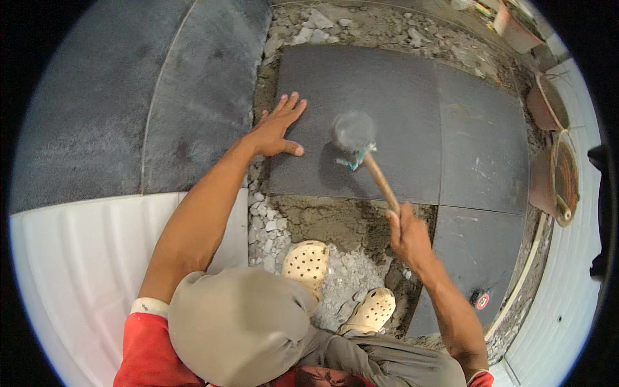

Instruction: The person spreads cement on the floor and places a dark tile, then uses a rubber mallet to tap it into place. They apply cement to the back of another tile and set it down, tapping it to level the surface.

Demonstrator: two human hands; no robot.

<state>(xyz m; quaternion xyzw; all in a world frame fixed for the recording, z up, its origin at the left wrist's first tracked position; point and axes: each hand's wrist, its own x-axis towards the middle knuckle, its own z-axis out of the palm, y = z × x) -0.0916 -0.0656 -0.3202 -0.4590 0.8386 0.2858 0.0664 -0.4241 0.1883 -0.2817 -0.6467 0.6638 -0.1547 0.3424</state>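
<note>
View: head camera, looking down on a crouching person at floor work, as I see it.
Left hand (278, 129): upper centre-left of the frame; palm down, fingers extended, thumb held well apart; lies at the left edge of the large dark tile, gripping nothing.
Right hand (411, 237): right of centre; fingers closed around the lower end of a wooden handle (382, 182).
Mallet (353, 130): centre, upper half; rounded grey head over the large tile, handle slanting toward lower right; whether the head touches the tile I cannot tell.
Binding (354, 160): teal and white shreds, just below the mallet head.
Large dark tile (380, 80): upper centre; matt grey, under the mallet.
Neighbouring tiles: one (483, 135) adjoining at right, another (474, 251) below it, lower right.
Disc (481, 300): small, red and white, with a black part, on the lower right tile.
Mortar bed (335, 222): centre, bare and brown, just below the large tile.
Rubble (351, 274): pale, broken, lower centre, around the feet.
Clogs (306, 263): cream, perforated, a pair, lower centre.
Buckets (543, 174): reddish, along the right edge and upper right corner.
Ribbed sheet (97, 242): white, lower left.
Dark slabs (97, 109): upper left.
</note>
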